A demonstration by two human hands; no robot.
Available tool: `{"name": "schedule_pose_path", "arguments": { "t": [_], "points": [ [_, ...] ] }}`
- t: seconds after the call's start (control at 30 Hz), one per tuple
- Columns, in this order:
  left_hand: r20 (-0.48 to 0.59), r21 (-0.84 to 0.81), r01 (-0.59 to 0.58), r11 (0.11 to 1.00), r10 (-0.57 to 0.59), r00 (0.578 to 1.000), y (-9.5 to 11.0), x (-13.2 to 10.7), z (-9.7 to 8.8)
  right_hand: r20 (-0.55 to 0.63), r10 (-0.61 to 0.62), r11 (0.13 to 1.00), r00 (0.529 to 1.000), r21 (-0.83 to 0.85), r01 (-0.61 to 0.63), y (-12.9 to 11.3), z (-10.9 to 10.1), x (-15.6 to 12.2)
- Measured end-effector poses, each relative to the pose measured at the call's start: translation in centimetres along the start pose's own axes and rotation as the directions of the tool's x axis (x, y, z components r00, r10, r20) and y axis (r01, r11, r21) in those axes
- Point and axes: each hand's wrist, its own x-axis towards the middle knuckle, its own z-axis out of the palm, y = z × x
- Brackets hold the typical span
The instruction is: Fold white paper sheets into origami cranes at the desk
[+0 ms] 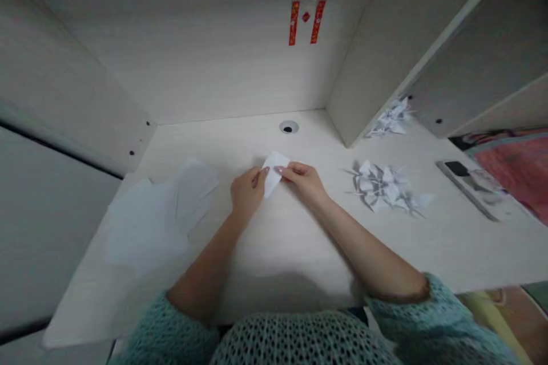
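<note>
Your left hand (247, 195) is closed on one side of a small white paper piece (272, 174), pinching it between thumb and fingers, and your right hand (303, 181) grips the opposite side. The piece sits between your hands, above the middle of the pale wood-grain desk (308, 145); whether it touches the surface cannot be told. It looks narrow and pointed, with layered edges, though its exact folds are too small to read. Risk: thin paper pinched from both sides could crease off-line or tear under uneven pressure. Loose white sheets (159, 218) lie just left of your left hand, so a drifting forearm could shift them. Paper origami cranes (383, 187) lie to the right; a wide sideways sweep of your right arm could crush their thin points.
</note>
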Motion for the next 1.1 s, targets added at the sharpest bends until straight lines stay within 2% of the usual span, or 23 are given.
{"name": "schedule_pose_path", "arguments": {
  "t": [0.3,0.47,0.63,0.77,0.9,1.0,1.1],
  "points": [
    [0.086,0.006,-0.009,1.0,0.009,0.996,-0.2,0.1,0.6,-0.054,0.025,0.994,0.998,-0.108,-0.031,0.4,0.0,-0.2],
    [0.091,0.038,-0.011,0.999,0.008,0.996,-0.2,0.3,0.4,-0.093,0.039,0.998,0.995,-0.05,-0.044,-0.2,-0.3,0.0],
    [0.068,0.06,-0.018,0.998,0.014,0.998,-0.3,0.4,0.4,-0.045,0.091,0.994,0.995,0.069,-0.088,-0.7,-0.4,0.1],
    [0.092,-0.007,-0.011,1.0,0.012,0.996,-0.5,0.4,0.7,-0.087,0.106,0.985,0.991,0.146,-0.093,-0.7,-0.4,0.1],
    [0.113,-0.103,0.008,0.995,0.003,0.994,-0.5,0.5,1.0,-0.179,0.001,0.994,0.984,0.111,0.02,0.0,0.0,-0.1],
    [0.143,-0.191,0.058,0.98,-0.031,0.989,-0.4,0.5,1.3,-0.239,-0.056,0.993,0.969,0.086,0.079,0.4,0.3,-0.2],
    [0.157,-0.339,0.124,0.932,-0.074,0.985,-0.4,0.4,1.6,-0.266,-0.038,0.987,0.963,0.14,0.077,0.1,0.6,-0.3]
  ]
}}
